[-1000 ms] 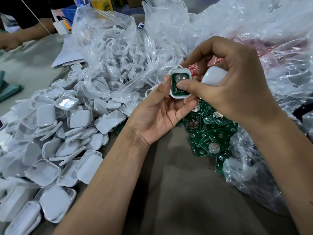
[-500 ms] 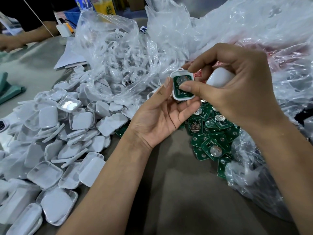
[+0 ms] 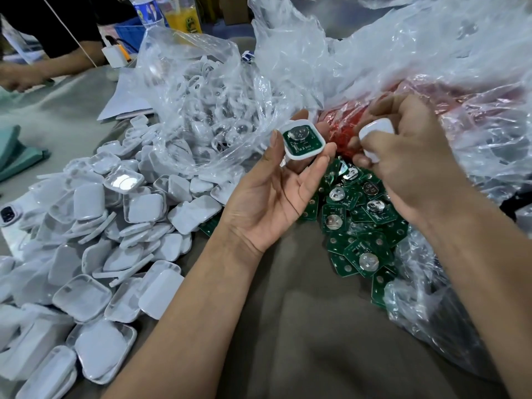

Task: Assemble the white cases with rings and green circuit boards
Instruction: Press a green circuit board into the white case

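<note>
Left hand point(image 3: 270, 197) pinches board-filled case point(image 3: 302, 138); right hand point(image 3: 408, 165) grips lid point(image 3: 375, 136) beside.

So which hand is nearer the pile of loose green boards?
Right. The right hand, holding a white cover, hovers directly over the pile of green boards; the left hand sits beside its left edge.

We see 2 hands point(image 3: 270, 197), 1 loaded case point(image 3: 303, 139), 1 lid point(image 3: 375, 131), 2 bottles point(image 3: 148, 11); case halves point(image 3: 144, 208) & PCBs point(image 3: 365, 254) too many to count.

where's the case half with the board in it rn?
Head view, centre: the white case half sits pinched in the left hand's fingertips, above the green board pile, beside the right hand.
</note>
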`<state>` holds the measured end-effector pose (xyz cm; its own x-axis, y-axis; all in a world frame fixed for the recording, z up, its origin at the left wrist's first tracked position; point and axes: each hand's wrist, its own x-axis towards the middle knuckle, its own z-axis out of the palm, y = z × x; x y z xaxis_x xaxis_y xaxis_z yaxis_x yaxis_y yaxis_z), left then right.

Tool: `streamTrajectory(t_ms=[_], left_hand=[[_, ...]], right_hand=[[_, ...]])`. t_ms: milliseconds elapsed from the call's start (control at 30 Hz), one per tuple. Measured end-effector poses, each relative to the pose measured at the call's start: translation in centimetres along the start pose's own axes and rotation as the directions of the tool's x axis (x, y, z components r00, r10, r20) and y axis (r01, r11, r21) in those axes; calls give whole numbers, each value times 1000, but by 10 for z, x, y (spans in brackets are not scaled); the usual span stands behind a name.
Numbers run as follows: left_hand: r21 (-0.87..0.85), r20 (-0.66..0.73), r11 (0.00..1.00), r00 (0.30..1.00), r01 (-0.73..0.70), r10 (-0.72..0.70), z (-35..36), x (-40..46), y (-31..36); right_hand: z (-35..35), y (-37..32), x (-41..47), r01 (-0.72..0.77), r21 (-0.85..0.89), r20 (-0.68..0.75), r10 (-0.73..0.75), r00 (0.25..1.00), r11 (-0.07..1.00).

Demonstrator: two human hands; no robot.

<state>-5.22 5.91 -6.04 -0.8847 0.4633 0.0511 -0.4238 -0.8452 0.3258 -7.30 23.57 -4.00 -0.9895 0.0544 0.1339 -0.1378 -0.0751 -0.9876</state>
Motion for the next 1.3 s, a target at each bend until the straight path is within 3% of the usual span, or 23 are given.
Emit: streamTrajectory(t_ms=[67,200,400,600,767,967,1100,1300], left_hand=[[-25,6,1000,1000,-10,10,1,0,1],[-19,-12,998,999,-52,52,3,-2,0],[65,-59,988,988,-137,141,1,0,-2],[204,-61,953,969,-222,239,-10,4,-3],[539,-91,774,891,-332,445,-12,9,-10],[755,-54,544,792,-366,608,-12,10,-17],[803,-49,485,772,-347,634,-13,10,-21],[835,-28,439,772,-331,635,-12,8,-22]], right_hand=[[1,2,0,22,-15,7,-22,1000,1000],[3,-1,-2,60,123,-6,-60,998,991],[2,-7,-2,-34,258,9,32,999,966],[-2,-13,-4,67,216,-78,-52,996,974],[-2,-15,-6,42,263,18,-48,999,964],[10,-7,-9,126,68,100,-133,986,990],[11,0,-10,170,-59,92,-165,982,984],[11,3,-9,196,-86,88,-189,978,977]])
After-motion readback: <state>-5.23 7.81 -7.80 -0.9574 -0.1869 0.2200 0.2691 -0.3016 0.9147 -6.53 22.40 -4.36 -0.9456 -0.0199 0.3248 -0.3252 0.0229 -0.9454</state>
